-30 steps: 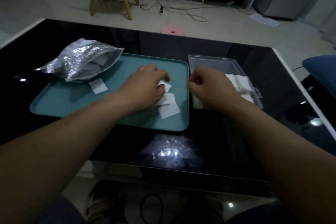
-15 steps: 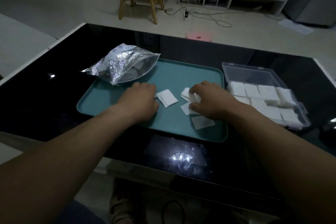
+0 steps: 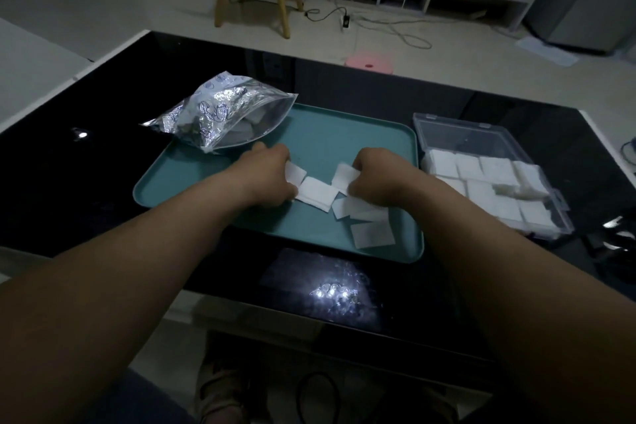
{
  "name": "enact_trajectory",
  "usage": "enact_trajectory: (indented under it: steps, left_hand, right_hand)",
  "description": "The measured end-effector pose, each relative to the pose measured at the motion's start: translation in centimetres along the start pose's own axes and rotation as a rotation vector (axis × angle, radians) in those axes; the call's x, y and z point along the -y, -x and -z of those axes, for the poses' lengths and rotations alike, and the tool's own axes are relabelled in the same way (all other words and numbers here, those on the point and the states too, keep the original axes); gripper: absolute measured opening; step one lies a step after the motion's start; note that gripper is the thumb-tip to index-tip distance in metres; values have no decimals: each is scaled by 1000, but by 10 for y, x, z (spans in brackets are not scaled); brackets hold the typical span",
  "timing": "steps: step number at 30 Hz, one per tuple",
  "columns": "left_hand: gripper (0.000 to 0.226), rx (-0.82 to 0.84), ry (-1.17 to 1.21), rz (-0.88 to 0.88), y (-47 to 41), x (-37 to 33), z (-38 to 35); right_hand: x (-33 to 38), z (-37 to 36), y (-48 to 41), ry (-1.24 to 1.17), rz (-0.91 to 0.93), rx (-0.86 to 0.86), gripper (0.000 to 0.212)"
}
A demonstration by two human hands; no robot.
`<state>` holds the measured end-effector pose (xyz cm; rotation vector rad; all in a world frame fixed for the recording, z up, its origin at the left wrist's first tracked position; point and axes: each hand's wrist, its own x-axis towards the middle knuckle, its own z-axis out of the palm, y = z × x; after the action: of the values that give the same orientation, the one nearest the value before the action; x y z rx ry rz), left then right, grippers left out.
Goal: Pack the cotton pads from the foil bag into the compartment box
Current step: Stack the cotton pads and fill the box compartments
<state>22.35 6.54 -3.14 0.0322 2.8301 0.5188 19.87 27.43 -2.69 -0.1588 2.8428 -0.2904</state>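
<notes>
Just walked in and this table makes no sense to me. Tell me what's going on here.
A person is packing cotton pads. The left hand grips one pad and the right hand pinches a second pad, both over the teal tray, where more loose pads lie. The foil bag lies open at the tray's far left corner. The clear compartment box, right of the tray, holds pads in its near half.

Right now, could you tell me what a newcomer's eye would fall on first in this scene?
The left hand and right hand each pinch a white cotton pad at the middle of the teal tray, loose pads lying beside them. Right of the tray stands the clear compartment box, its near part packed with pads; the shiny foil bag lies open on the tray's far left corner.
</notes>
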Motion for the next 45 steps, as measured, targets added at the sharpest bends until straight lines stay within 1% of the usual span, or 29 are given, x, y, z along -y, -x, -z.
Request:
enact_trajectory:
  steps: [3,4,7,8,10,12,13,14,15,17,18,20,22,24,27,30,31,34,35,36,38,39,40,41,42,44,45]
  left_hand:
    - [32,-40,68,-38,3,-1,0]
    - [33,-38,91,-40,4,-2,0]
    - [46,-2,105,-19,5,-4,0]
    - [42,0,96,-11,5,-5,-1]
    - [25,-23,103,2,4,-6,0]
    - [16,-57,173,4,3,-6,1]
    - [14,-81,249,5,3,-7,2]
    - [11,-103,391,13,3,-9,3]
    - [8,-117,583,25,4,-11,5]
    - [16,-86,970,69,8,-20,7]
    - [19,-53,1113,102,11,-25,6]
    - [17,-11,1281,161,12,-33,2]
    - [17,1,1390,222,15,-39,-1]
    - [15,-21,1437,237,14,-43,-5]
    - [13,-14,1439,150,14,-49,-9]
    - [1,-68,1355,105,14,-49,-12]
    - [5,-87,1320,110,15,-49,-12]
    - [10,-133,1274,135,13,-45,-14]
    - [8,-146,1285,144,14,-46,-13]
    - [11,-149,1308,150,15,-46,-13]
    - [34,-95,1370,125,16,-49,-13]
    - [44,-53,1385,102,16,-52,-13]
    - [49,-21,1400,81,16,-54,-13]
    - [46,3,1428,75,15,-56,-14]
    - [37,11,1474,90,11,-55,-14]
    - [14,21,1642,206,4,-47,-9]
    - [9,37,1722,295,2,-40,-5]
  right_hand:
    - [2,4,3,-44,-7,2,29]
    - [1,5,5,-75,-15,7,30]
    - [0,7,6,-121,-36,51,26]
    - [1,8,7,-115,-34,62,23]
    - [3,8,8,-98,-25,69,19]
    - [4,7,9,-79,-9,60,21]
    - [4,7,10,-72,2,34,24]
    - [5,7,10,-81,12,-7,26]
    - [4,7,10,-134,6,-50,27]
    - [3,9,11,-342,-29,-113,26]
    - [4,10,13,-442,-47,-123,28]
    - [7,11,15,-578,-72,-113,30]
    - [13,11,17,-682,-74,-97,25]
    - [21,11,21,-766,-61,-84,18]
    - [30,9,28,-959,-69,-47,20]
    - [34,6,33,-1164,-89,-35,23]
    - [35,4,35,-1189,-82,-33,22]
    - [37,2,36,-1175,-26,-3,21]
    - [37,1,36,-1150,-15,-18,22]
    - [37,0,36,-1087,-10,-60,24]
    - [37,0,35,-809,33,-206,26]
    - [39,1,35,-673,89,-243,27]
    - [42,1,37,-613,159,-242,27]
    - [45,2,40,-634,219,-209,23]
    - [47,3,41,-718,243,-176,20]
    - [45,6,34,-903,177,-202,21]
    - [41,8,31,-935,127,-242,21]
